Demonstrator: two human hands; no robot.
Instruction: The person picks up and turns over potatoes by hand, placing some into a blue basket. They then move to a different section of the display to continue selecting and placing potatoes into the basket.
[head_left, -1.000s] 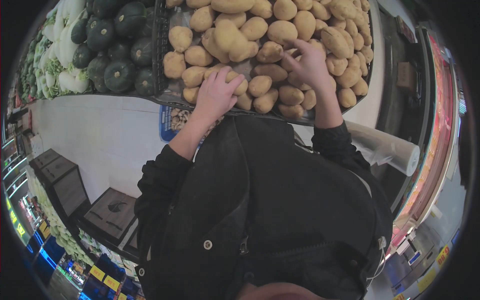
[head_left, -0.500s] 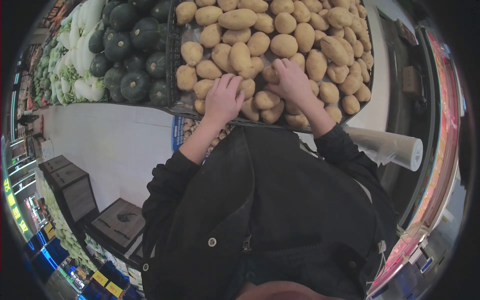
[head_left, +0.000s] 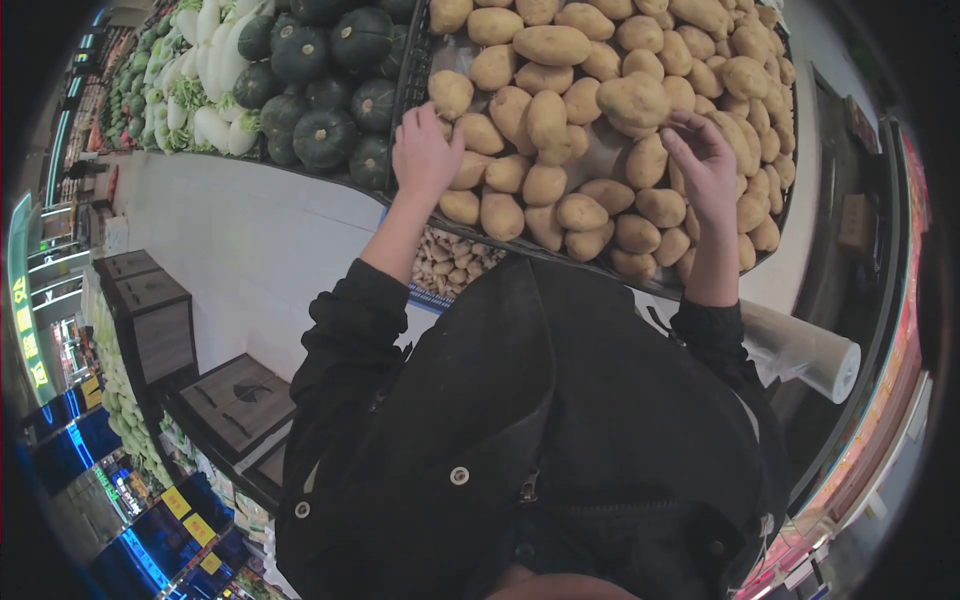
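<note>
Many potatoes point(head_left: 555, 45) fill a black-edged bin in front of me. At the bin's left side, my left hand point(head_left: 425, 155) curls around a potato, mostly hidden by the fingers and thumb. Just above those fingers lies another rounded potato point(head_left: 450, 93). My right hand point(head_left: 706, 168) hovers over the right half of the pile, thumb and fingers apart with nothing between them. Left of its fingertips is a large potato point(head_left: 632, 103) resting on others. Below that, a bare patch of the bin floor point(head_left: 600, 158) shows between potatoes.
Dark green squashes point(head_left: 325, 138) and white radishes point(head_left: 215, 50) lie left of the bin. Underneath its front edge stands a blue crate of small pale produce point(head_left: 450, 262). A plastic bag roll point(head_left: 815, 355) sticks out at right. Wooden-topped boxes point(head_left: 235, 400) stand lower left.
My left hand has moved toward the bin's left edge. My right hand has shifted right and opened away from the potatoes it was touching. The whole view has swung somewhat left.
</note>
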